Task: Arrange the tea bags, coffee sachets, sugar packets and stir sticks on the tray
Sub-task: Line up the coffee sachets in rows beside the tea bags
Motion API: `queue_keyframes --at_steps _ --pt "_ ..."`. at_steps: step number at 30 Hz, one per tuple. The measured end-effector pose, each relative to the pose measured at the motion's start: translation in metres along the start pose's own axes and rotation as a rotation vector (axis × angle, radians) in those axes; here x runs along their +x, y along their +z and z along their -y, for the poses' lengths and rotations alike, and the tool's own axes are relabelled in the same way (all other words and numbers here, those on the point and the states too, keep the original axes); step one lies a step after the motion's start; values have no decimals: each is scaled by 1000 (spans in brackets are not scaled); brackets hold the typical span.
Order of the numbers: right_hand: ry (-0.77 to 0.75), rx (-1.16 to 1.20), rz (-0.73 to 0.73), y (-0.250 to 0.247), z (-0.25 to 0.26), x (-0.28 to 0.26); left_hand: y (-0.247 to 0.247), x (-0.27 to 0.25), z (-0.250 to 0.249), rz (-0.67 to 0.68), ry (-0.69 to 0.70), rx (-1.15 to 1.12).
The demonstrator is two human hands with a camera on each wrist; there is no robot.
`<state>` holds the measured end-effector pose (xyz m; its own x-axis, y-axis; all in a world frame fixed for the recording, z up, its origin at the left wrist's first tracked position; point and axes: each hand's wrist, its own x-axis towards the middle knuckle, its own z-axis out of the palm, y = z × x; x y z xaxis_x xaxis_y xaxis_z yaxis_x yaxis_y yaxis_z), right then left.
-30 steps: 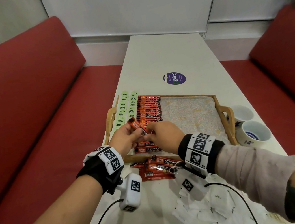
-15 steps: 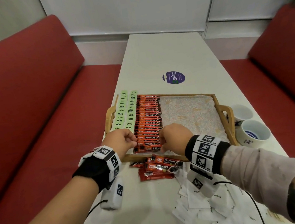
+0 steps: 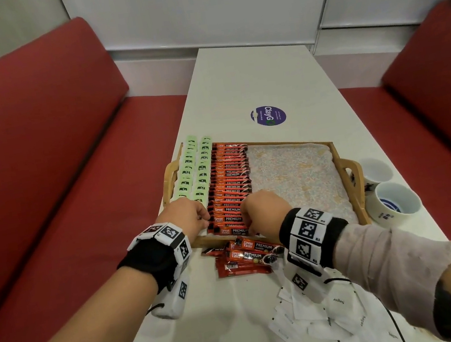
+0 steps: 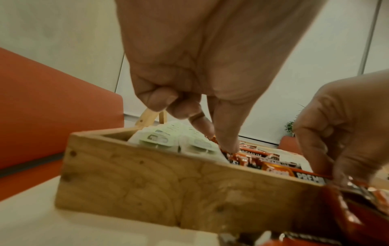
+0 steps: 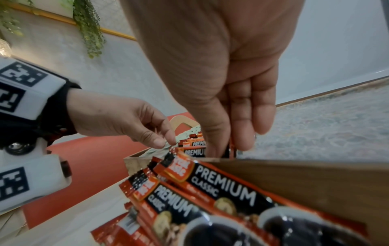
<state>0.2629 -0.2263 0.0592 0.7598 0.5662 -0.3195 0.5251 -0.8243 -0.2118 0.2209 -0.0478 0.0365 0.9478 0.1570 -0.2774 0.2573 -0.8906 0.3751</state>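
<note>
Lowered since a second ago: sachet [image 3: 234, 231] now flat at near end of tray [image 3: 343, 154] row. Left hand [image 3: 187, 216] fingertips on one end, right hand [image 3: 265, 213] fingertips on other; grip unclear. Loose sachets [image 3: 248, 257] beside tray on table [image 3: 235, 82].

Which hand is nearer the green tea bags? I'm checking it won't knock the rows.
Left. The left hand sits at the near end of the green tea bags, beside them. The right hand is farther, across the coffee sachets.
</note>
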Motion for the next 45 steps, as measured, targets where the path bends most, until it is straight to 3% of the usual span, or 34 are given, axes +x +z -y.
queue_keyframes --at_steps 10,18,27,45 --pt "-5 -16 13 2 3 1 5 -4 -4 3 -24 -31" --pt "27 32 -104 -1 -1 -12 9 -19 -10 -46 15 -131" --pt "55 -95 -29 15 4 -43 26 -45 -14 -22 37 -181" --pt "73 -194 -33 53 27 -58 55 -67 -10 14 -14 -125"
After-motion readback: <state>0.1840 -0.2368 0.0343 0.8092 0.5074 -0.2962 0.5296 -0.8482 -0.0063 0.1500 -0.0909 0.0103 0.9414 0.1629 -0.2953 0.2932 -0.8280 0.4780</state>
